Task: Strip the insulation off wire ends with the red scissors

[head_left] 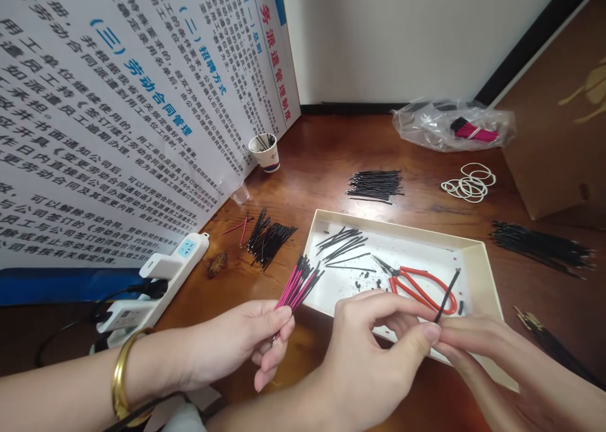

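Observation:
My left hand (pixel 379 347) is closed, its thumb and index finger pinching the lower end of a thin black wire (pixel 446 296) that points up and right. My right hand (pixel 492 350) meets it there, fingertips pressed against the same end; that end is hidden between the fingers. Under both hands stands a shallow cream box (pixel 402 222). Inside it lie red-handled scissors (pixel 420 280) with short blades, several loose black wires (pixel 343 246) and small black scraps (pixel 367 285).
Left of me, another person's hand (pixel 265 331) grips a bundle of pink and black wires (pixel 298 283). Around the box lie black wire piles (pixel 272 239), (pixel 375 184), (pixel 540 246), rubber bands (pixel 471 182), a paper cup (pixel 265 154), a plastic bag (pixel 426 126) and a power strip (pixel 170 287).

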Action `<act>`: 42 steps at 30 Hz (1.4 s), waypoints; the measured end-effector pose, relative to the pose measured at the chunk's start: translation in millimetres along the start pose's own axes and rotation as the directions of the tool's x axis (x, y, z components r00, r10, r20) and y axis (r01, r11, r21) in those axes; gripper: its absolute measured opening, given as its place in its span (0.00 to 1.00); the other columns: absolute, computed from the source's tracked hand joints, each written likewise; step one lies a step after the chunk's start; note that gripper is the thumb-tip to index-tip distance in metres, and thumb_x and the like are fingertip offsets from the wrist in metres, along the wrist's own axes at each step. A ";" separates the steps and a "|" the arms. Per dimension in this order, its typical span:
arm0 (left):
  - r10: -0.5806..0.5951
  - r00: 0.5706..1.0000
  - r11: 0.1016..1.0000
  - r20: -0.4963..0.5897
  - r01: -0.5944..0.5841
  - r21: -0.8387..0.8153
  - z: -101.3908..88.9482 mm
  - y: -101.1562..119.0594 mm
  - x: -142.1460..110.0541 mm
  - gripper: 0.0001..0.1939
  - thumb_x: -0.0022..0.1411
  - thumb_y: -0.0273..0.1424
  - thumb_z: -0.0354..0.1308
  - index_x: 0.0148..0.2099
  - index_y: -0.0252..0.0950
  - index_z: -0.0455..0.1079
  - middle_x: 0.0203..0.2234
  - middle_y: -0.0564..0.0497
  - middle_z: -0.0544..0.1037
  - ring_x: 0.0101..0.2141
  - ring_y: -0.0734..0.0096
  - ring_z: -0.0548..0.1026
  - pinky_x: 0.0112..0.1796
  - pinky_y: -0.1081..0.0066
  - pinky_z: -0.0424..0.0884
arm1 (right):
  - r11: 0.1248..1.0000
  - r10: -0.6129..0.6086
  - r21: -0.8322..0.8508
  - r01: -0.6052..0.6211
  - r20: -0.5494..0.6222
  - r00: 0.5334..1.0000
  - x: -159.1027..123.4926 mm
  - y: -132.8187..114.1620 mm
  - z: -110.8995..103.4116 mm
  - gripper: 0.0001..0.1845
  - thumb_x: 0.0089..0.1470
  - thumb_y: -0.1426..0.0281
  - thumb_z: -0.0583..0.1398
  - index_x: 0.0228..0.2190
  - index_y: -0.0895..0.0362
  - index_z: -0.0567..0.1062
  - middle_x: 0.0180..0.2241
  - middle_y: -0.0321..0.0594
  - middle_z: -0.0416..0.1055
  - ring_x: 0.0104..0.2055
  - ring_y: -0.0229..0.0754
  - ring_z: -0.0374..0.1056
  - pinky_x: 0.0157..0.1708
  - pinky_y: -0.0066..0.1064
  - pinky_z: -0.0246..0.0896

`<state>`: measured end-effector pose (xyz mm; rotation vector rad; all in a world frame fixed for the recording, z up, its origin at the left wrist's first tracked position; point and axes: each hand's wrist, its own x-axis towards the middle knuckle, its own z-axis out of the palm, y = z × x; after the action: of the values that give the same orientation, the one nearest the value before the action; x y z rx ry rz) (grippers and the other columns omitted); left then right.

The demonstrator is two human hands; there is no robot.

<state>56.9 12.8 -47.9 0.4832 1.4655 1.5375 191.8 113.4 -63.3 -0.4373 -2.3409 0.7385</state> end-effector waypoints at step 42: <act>-0.182 0.965 0.888 0.190 0.244 -0.389 -5.4 13.5 6.7 0.17 0.41 0.27 0.78 0.35 0.33 0.79 0.20 0.54 0.81 0.20 0.76 0.78 0.27 0.78 0.77 | 0.997 -0.014 0.078 0.028 -0.176 0.984 19.4 -22.7 14.7 0.11 0.56 0.84 0.56 0.33 0.54 0.67 0.28 0.37 0.69 0.32 0.39 0.68 0.33 0.31 0.66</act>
<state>44.7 17.1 -38.5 0.1726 1.0051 1.5402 165.0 98.9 -49.8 -0.4242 -2.1408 0.7502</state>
